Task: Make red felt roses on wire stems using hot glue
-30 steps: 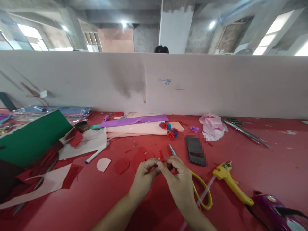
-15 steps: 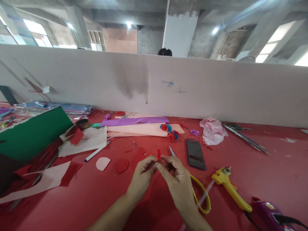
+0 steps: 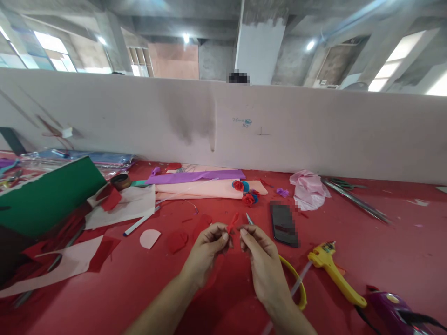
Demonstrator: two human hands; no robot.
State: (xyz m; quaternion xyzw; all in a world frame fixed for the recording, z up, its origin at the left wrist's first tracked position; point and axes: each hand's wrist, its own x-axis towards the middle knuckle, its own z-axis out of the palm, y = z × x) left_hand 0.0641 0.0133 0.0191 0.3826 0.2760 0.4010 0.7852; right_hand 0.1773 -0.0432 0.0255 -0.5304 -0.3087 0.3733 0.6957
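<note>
My left hand (image 3: 212, 244) pinches a small twisted piece of red crepe paper (image 3: 233, 222) between thumb and fingers, and its tip points up. Just to the right, my right hand (image 3: 260, 246) has thumb and fingertips pressed together, a small gap away from the paper. Whether anything is between those fingertips I cannot make out. Beneath the right hand lie yellow-handled scissors (image 3: 303, 298), their blade tip showing past the fingers and the middle hidden. Red paper cut-outs (image 3: 177, 241) lie left of my left hand.
A yellow glue gun (image 3: 337, 274) and a purple device (image 3: 394, 309) lie at right. Beyond my hands are a phone (image 3: 283, 224) and red-and-blue paper flowers (image 3: 248, 199). A green board (image 3: 52, 197) leans at left. A white partition (image 3: 139, 116) closes off the back.
My hands have moved slightly apart. The right fingertips have come off the red paper, which stays in my left hand and now leans to the right.
</note>
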